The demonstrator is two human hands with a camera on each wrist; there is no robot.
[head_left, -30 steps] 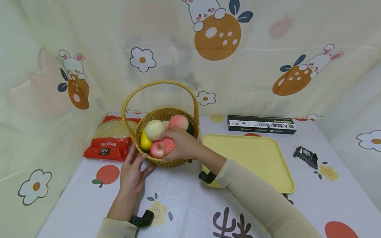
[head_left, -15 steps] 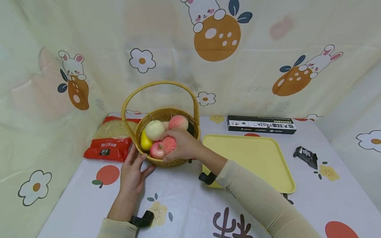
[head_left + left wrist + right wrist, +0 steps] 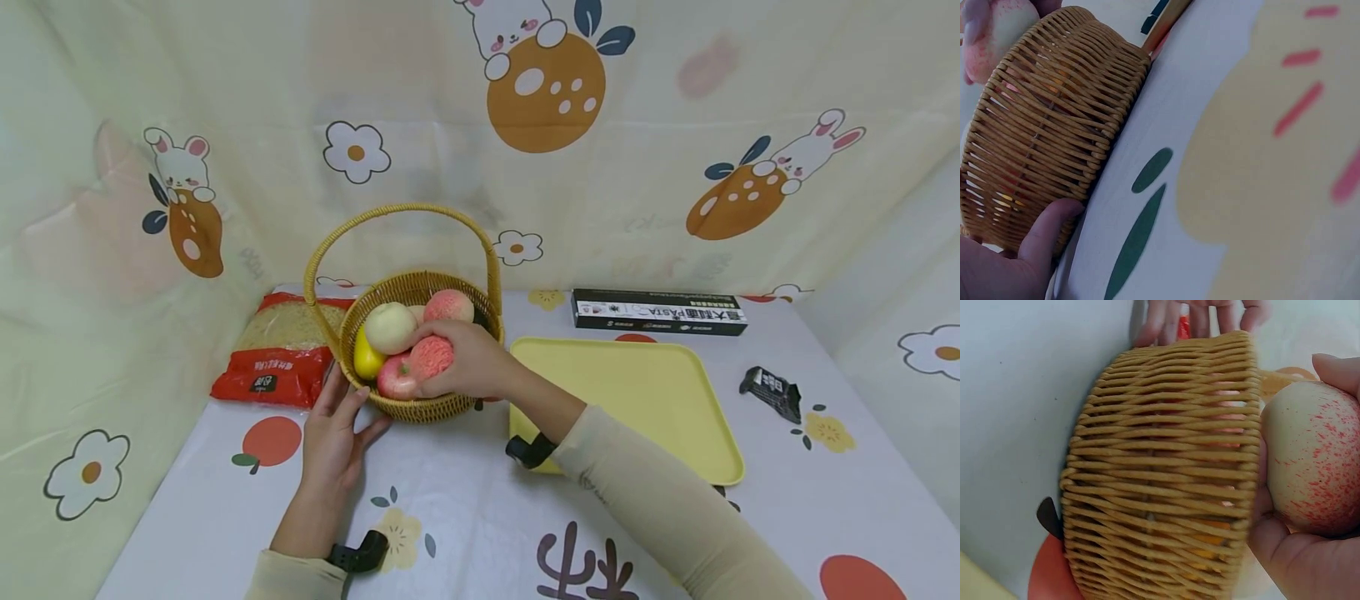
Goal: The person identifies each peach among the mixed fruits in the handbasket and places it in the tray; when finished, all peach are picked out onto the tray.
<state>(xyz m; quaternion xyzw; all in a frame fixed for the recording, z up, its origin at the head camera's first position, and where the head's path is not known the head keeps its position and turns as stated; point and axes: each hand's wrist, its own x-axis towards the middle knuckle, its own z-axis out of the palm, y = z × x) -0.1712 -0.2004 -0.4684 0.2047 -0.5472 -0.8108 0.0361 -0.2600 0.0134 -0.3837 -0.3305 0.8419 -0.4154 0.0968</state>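
Observation:
A woven basket (image 3: 423, 410) with a tall arched handle holds several fruits. My right hand (image 3: 468, 362) grips a peach (image 3: 432, 357), cream with red speckles, at the basket's front right rim; the right wrist view shows the peach (image 3: 1316, 459) just outside the rim, between thumb and fingers. My left hand (image 3: 330, 437) rests against the basket's left front side with extended fingers, its thumb (image 3: 1054, 228) on the lower weave. Inside lie a red apple (image 3: 397, 379), a pale round fruit (image 3: 390, 327), a yellow fruit (image 3: 367, 358) and another peach (image 3: 448, 307).
A red and clear bag of grain-like food (image 3: 277, 350) lies left of the basket. To the right is a yellow tray (image 3: 622, 400), with a black pasta box (image 3: 660, 312) behind it. A small black packet (image 3: 771, 393) lies further right. A patterned curtain (image 3: 420, 100) hangs behind.
My right hand has shifted slightly right and up with the peach, showing more of it. My left hand stays against the basket.

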